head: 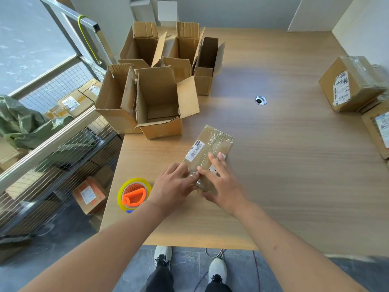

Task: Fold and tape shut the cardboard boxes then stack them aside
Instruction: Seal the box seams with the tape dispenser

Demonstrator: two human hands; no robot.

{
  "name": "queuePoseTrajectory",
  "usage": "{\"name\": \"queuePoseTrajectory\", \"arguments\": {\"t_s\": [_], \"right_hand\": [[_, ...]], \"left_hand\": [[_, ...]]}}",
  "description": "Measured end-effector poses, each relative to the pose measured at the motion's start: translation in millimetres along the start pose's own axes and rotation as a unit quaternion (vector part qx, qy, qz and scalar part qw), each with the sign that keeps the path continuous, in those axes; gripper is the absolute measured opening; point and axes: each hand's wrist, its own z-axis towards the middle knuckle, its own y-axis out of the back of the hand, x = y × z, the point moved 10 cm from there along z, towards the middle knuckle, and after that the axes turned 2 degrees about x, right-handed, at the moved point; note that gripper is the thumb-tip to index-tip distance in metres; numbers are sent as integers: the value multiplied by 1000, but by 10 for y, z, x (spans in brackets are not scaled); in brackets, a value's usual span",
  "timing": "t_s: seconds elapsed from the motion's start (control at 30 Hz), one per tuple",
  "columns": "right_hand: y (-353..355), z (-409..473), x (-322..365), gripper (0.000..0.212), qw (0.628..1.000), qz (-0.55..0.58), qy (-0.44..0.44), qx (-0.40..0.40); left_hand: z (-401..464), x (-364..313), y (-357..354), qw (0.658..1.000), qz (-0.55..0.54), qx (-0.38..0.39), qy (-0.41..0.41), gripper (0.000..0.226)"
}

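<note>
Box in work: small closed cardboard box (208,152), lying flat on the wooden table (284,165), clear tape running along its top seam.
Left hand (171,185): I am pressing flat fingers onto the tape at the near end of the box; nothing pinched.
Right hand (219,180): I am laying spread, straight fingers on the box top, touching the left fingertips.
Tape dispenser (134,194): sitting just left of the box, beside my left hand.
Open boxes (160,102): clustered beyond the box, flaps up.
Taped boxes (353,83): far right of the box, well apart.
</note>
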Motion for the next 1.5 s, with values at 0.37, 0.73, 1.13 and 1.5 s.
{"name": "queuePoseTrajectory", "arguments": {"t_s": [0.37,0.73,1.13,1.5], "right_hand": [[236,5,-116,84,996,-8,5,91],[87,14,-144,77,999,-8,22,42],[445,-291,-232,58,980,59,-124,-143],[364,-422,-189,66,953,102,-222,-177]], "left_hand": [[76,-76,23,995,-34,59,-73,39],[-72,51,-174,991,-132,25,-24,34],[33,141,-213,986,-134,90,-41,43],[-53,33,-136,985,-164,51,-10,44]]}}
